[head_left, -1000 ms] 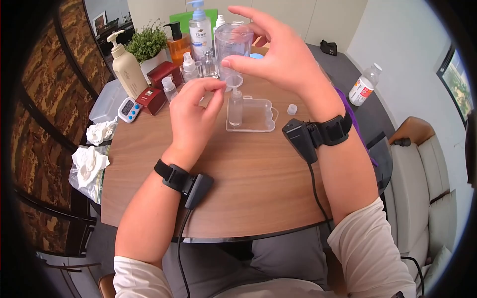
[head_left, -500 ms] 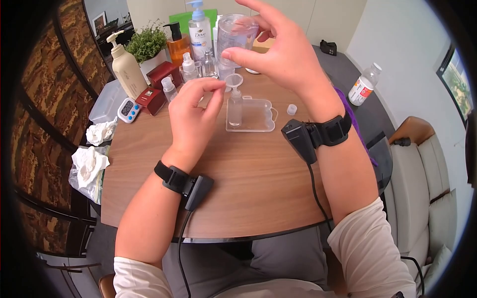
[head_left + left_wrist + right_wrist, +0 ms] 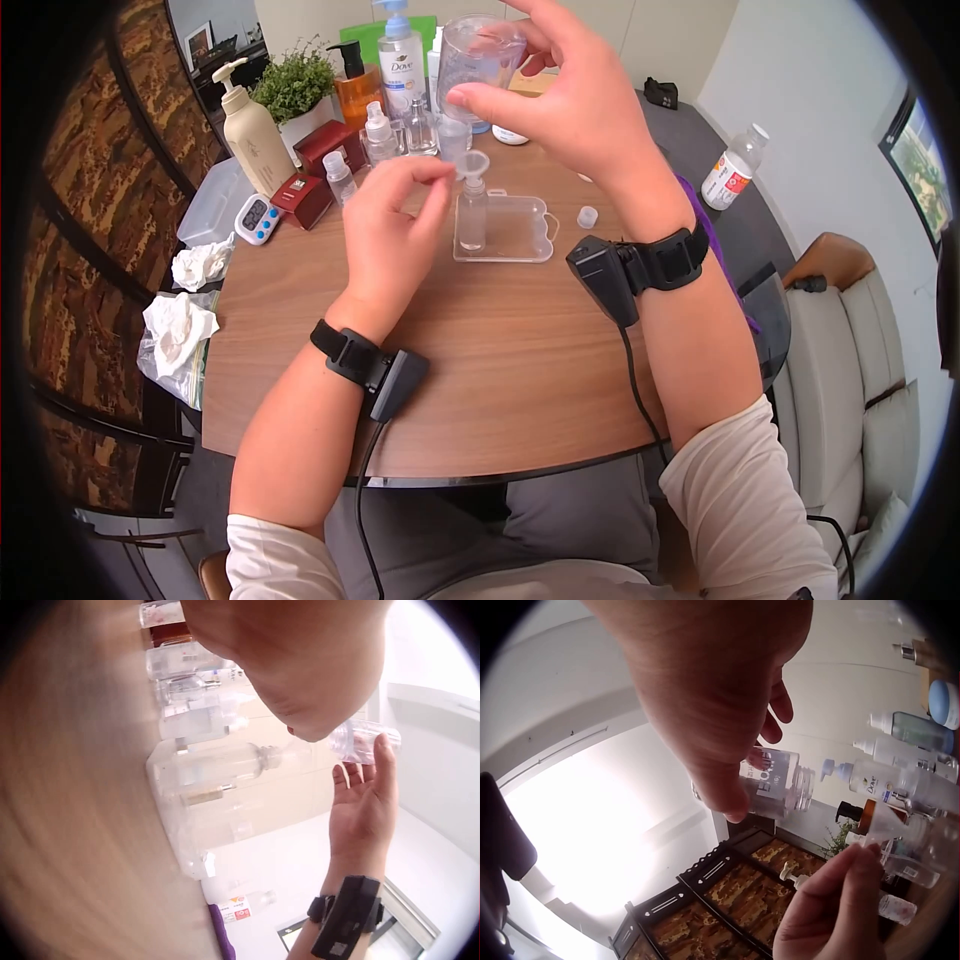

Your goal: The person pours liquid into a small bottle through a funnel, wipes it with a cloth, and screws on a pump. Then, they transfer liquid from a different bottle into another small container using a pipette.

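My right hand [image 3: 580, 110] grips a clear plastic bottle [image 3: 480, 62] between thumb and fingers. In the right wrist view the bottle [image 3: 772, 784] has printed lettering, and its threaded neck points down toward the funnel. My left hand [image 3: 390, 220] pinches the rim of a small clear funnel [image 3: 473, 164] between thumb and forefinger. The funnel sits in the mouth of a small clear bottle [image 3: 472, 222], which stands upright on a clear plastic case [image 3: 522, 232]. A small translucent cap [image 3: 587, 216] lies on the table right of the case.
Behind the hands stand a Dove pump bottle [image 3: 403, 70], an amber pump bottle [image 3: 362, 100], small spray bottles and a potted plant [image 3: 290, 85]. At left are a beige pump bottle [image 3: 255, 140], dark red boxes [image 3: 302, 200], a timer [image 3: 257, 219] and crumpled tissues [image 3: 180, 335].
The right hand has lifted the clear bottle upward and away from the funnel, leaving a wider gap. The left hand stays at the funnel's rim.
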A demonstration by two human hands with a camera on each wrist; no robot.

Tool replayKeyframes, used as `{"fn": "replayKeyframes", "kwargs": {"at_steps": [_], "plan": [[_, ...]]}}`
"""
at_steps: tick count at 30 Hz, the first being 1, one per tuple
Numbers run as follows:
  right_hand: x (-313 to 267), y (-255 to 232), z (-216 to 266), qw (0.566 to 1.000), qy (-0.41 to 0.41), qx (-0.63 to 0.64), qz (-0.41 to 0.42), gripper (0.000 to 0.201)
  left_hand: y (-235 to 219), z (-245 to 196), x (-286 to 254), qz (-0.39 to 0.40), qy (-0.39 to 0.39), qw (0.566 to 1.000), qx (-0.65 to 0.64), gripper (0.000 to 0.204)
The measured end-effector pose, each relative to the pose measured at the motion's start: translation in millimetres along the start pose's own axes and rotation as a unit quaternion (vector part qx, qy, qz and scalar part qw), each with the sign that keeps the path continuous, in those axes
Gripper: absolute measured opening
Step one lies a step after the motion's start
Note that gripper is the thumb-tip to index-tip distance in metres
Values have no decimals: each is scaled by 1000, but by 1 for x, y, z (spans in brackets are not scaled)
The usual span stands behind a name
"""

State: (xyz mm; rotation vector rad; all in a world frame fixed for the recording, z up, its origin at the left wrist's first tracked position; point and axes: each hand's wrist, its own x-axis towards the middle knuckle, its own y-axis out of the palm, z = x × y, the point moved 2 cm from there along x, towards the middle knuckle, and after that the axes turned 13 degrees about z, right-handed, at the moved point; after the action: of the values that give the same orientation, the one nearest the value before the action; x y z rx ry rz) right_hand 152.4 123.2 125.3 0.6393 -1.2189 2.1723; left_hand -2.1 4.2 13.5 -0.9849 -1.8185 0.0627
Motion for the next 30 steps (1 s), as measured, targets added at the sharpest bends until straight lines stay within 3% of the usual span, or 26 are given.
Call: {"fn": "replayKeyframes", "kwargs": {"at_steps": [4,7,10,13,17,25,30], "plan": [[-4,-3,10,997,52,-49,0,87,2,1,-2,-5,-2,1000,-13,11],[0,-1,5,1000,2,-23,-8,88,-1,1,1,-8,2,1000,2,10],[-5,-4,14,997,62,-51,3,88,2,2,-2,-1,0,1000,7,9],[-2,-2,10,1000,24,-12,-1,88,0,-3,1,8,9,1000,23,9],[-5,-2,9,997,60,-39,-2,88,1,-1,1,17,50,998,42,11],[-2,1,0,999,-26,-30,-35,88,1,-8,4,-29,63,996,53,11],[-2,0,1,998,-15,-48,-28,88,2,-5,5,-29,75,995,59,10]]}}
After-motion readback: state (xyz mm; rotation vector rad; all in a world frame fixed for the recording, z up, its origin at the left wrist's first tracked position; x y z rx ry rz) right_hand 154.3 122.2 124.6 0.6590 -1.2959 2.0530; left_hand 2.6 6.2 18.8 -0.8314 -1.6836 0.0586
